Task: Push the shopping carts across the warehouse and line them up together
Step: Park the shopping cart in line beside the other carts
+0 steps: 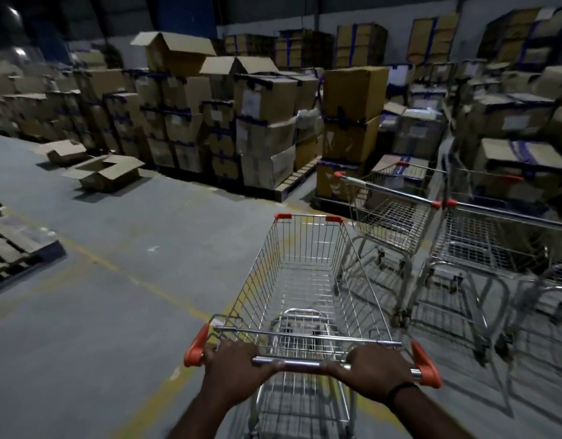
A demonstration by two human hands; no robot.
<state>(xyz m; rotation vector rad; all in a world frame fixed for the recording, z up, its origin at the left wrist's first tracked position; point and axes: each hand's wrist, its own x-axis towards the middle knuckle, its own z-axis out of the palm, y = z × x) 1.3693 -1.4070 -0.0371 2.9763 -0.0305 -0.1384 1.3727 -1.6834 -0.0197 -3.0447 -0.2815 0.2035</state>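
A wire shopping cart [308,274] with orange corner caps stands right in front of me, its basket empty. My left hand [233,370] and my right hand [373,372] both grip its metal handle bar [300,364], one near each end. To the right stand two more carts side by side: a nearer one [390,217] just beyond my cart's front right corner, and another [495,245] further right. They are turned across my cart's direction.
Stacked cardboard boxes on pallets [264,134] fill the back and right. Open flattened boxes [102,172] lie on the floor at the left. A wooden pallet [10,248] sits at the left edge. Yellow floor lines [121,270] cross the grey concrete.
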